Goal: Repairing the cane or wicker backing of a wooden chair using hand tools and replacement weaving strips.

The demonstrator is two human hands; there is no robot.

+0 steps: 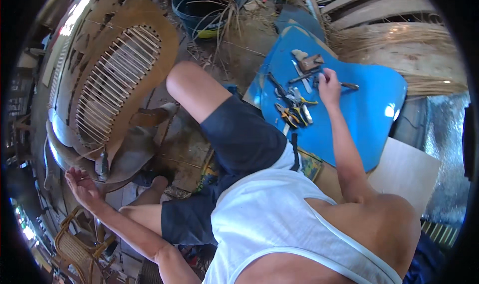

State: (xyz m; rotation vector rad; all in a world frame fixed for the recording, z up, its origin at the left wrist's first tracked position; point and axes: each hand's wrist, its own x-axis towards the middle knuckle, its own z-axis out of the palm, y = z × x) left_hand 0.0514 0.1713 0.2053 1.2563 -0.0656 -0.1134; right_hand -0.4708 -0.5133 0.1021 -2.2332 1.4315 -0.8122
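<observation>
A wooden seat frame (167, 44) stands at the left, with pale cane strands (112, 84) strung across its opening through holes along the edge. By its lower end is my left hand (84, 186), fingers apart and holding nothing visible. A dark upright handle (104, 165) sits just beside that hand. On the blue board (369, 114) to my right, my right hand (329, 88) has its fingers closed around a dark-handled tool (350, 86), whose other end is partly hidden. Nearby lie a brown block (311, 63), yellow-handled pliers (305, 101) and orange-and-black pliers (287, 115).
A dark bucket (184, 9) with loose cane strips stands ahead. Bundles of cane (399, 39) lie at the far right. A pale flat panel (406, 171) is beside the blue board. A woven cane chair (75, 246) stands at the lower left.
</observation>
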